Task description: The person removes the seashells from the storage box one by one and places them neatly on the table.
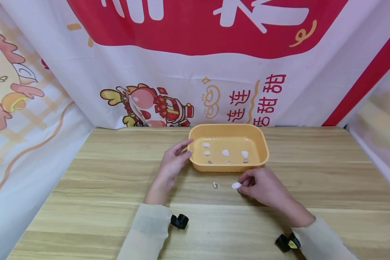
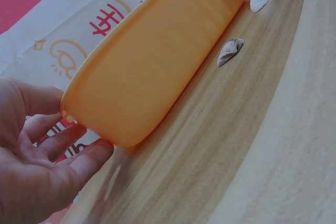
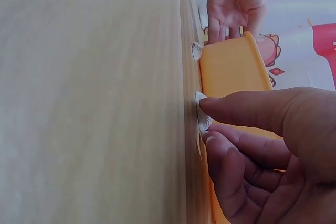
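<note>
1. Hands first: the left hand point(image 1: 171, 165) lies with fingers straight and relaxed, its fingertips against the left end of the tray point(image 1: 228, 167), steadying rather than gripping it.
2. Left of that hand the desk point(image 1: 100, 180) is bare wood, with a printed banner point(image 1: 214, 54) hung behind it.
3. Tray: orange plastic, near the desk's far edge, holding several small pale shells point(image 1: 225, 152) spread over its floor.
4. A loose shell point(image 1: 216, 185) lies alone on the desk just in front of the tray, between the two hands and touched by neither.
5. The right hand point(image 1: 263, 186) has its fingers curled, pinching a white shell point(image 1: 236, 185) at its edge between thumb and fingertip; the shell sits low, at or just on the desk surface, near the tray's front wall.
6. Risk, as I judge it: the pinch catches only the shell's thin rim, so the smooth, curved piece could squirt out and skitter across the wood.
7. A lift that clips the tray's front wall could knock the shell loose or nudge the tray, since the left hand only rests on it.
8. The loose shell sits close enough to be brushed aside by the right hand.
</note>
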Available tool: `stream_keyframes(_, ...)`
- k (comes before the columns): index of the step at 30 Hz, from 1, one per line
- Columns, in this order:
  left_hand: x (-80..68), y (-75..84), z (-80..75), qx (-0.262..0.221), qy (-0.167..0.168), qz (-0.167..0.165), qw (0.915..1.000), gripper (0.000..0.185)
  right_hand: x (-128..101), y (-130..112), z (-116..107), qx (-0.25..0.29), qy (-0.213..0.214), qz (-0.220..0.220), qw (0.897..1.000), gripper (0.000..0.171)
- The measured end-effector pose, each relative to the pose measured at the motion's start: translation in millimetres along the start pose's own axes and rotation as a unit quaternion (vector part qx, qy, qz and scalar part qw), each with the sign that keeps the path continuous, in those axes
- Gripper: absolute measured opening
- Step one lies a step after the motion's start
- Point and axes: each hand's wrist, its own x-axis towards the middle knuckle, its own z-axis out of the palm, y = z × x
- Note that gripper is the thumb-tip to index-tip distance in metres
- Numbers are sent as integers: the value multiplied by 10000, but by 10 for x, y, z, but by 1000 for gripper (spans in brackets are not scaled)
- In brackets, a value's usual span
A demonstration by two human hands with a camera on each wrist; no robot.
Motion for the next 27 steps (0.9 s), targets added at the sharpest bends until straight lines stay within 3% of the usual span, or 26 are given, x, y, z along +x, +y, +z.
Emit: stream_keyframes(27,1,5,2,4,13,-34,10000,42,-64,5,-108,30,98,-40,9999,17)
